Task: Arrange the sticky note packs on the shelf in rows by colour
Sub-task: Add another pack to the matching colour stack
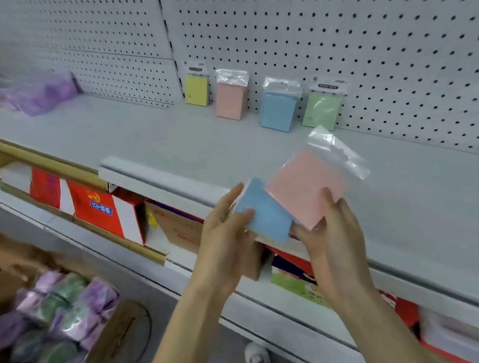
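Left hand [228, 228] grips a blue pack [264, 211] at the near shelf [141, 132] edge. Right hand [332, 231] pinches a pink pack [305, 187], overlapping the blue one. Far back, a row stands against the pegboard [336, 42]: yellow pack [196, 91] leftmost, green pack [321, 109] rightmost.

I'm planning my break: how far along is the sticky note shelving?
Early. Done: yellow pack, standing pink pack, standing blue pack and green pack stand at the pegboard, one per colour. In hand: left hand holds a second blue pack, right hand a second pink pack. Left: the cardboard box of packs and the purple heap on the shelf.
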`<state>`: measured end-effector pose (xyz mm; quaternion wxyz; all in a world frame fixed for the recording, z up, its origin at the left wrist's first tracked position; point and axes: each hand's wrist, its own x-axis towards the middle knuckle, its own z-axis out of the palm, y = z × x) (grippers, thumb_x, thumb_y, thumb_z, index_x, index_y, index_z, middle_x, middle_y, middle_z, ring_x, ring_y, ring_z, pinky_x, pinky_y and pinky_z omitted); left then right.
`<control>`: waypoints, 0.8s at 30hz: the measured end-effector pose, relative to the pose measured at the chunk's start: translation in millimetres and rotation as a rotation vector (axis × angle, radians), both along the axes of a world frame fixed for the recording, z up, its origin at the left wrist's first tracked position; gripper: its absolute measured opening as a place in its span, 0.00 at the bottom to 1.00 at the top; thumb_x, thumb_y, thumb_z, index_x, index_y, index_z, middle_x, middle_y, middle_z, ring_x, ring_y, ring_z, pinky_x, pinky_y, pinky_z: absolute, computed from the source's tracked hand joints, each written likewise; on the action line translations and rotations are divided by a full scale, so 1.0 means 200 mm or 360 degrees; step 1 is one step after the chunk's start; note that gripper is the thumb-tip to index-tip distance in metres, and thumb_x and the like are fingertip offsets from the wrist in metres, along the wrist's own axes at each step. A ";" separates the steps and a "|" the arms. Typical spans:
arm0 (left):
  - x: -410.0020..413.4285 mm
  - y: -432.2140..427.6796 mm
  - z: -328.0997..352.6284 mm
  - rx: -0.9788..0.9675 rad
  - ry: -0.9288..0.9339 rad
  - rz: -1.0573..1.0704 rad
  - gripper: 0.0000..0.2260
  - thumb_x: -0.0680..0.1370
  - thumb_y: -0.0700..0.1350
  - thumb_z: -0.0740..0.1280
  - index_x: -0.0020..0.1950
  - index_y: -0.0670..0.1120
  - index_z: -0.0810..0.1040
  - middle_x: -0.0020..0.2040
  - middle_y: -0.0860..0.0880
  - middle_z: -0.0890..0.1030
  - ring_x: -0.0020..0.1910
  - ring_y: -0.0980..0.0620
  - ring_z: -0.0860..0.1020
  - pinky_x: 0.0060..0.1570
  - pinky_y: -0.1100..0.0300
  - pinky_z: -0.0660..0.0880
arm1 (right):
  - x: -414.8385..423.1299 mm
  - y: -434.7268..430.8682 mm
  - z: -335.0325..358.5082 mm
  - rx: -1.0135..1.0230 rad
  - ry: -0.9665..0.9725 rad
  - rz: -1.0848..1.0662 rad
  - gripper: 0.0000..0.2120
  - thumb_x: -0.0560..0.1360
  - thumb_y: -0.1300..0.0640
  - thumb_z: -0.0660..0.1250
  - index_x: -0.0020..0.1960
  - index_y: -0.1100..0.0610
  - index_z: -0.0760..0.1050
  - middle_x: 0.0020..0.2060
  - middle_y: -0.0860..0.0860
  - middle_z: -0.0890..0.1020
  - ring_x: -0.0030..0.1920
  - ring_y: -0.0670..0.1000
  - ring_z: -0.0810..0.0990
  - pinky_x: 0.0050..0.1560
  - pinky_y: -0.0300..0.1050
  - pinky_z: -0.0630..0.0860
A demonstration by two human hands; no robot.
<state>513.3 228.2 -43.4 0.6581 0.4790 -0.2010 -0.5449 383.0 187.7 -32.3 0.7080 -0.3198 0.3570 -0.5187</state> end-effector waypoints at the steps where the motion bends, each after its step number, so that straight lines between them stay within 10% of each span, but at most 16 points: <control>1: 0.04 -0.04 -0.01 0.0023 -0.0077 -0.0008 0.18 0.78 0.34 0.62 0.67 0.44 0.72 0.56 0.43 0.82 0.52 0.46 0.82 0.47 0.56 0.80 | 0.02 -0.06 0.00 0.0023 -0.0033 0.0004 0.15 0.81 0.52 0.56 0.65 0.54 0.72 0.53 0.51 0.83 0.54 0.48 0.82 0.57 0.51 0.78; 16: 0.36 -0.58 -0.13 0.0138 -0.0561 -0.0673 0.33 0.76 0.33 0.66 0.74 0.55 0.57 0.54 0.44 0.83 0.53 0.43 0.82 0.51 0.51 0.80 | 0.23 -0.72 -0.14 0.0069 -0.0115 -0.0203 0.10 0.81 0.55 0.57 0.58 0.55 0.74 0.46 0.52 0.83 0.48 0.53 0.80 0.54 0.53 0.75; 24: 0.48 -0.81 -0.15 0.0060 -0.0680 -0.0888 0.12 0.77 0.39 0.66 0.60 0.45 0.71 0.50 0.44 0.84 0.43 0.48 0.82 0.37 0.59 0.77 | 0.31 -0.79 -0.16 -0.0036 -0.0107 -0.0386 0.09 0.77 0.55 0.60 0.54 0.55 0.77 0.48 0.51 0.84 0.51 0.52 0.80 0.53 0.46 0.77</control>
